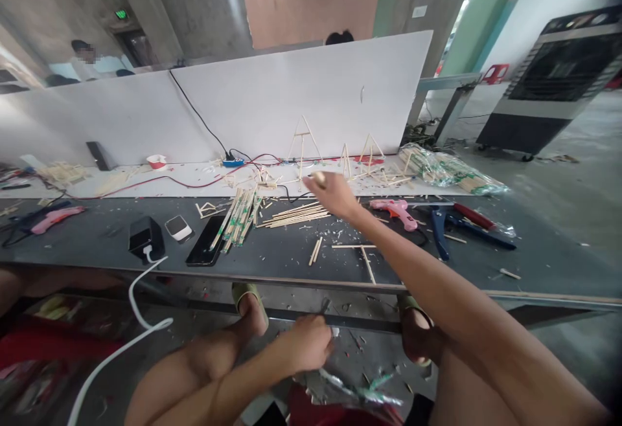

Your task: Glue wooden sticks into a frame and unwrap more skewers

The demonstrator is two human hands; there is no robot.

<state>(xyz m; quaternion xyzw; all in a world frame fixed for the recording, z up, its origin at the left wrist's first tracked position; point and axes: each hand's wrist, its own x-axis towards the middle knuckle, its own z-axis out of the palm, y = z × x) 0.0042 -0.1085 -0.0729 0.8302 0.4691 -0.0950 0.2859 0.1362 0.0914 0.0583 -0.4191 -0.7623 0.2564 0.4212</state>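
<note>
My right hand [335, 194] reaches over the middle of the table with its fingers closed. A pale, rounded bit shows at the fingertips, too blurred to name. Just below it lies a row of loose wooden sticks [297, 216]. Beyond stands a tall A-shaped stick frame [302, 134], with a smaller stick frame [370, 151] to its right. Low over my lap, in front of the table edge, my left hand [309, 343] is closed; what it holds, if anything, is hidden. A T-shaped stick piece [364, 254] and two short sticks [315, 251] lie near the front edge.
Right of centre are a pink glue gun [396, 211] and a blue-handled cutter [440, 228]. Wrapped stick bundles [238, 219] partly cover a black phone [201, 251]. A white cable [138, 296] hangs over the edge. Bagged sticks [457, 170] sit by a white partition [291, 89].
</note>
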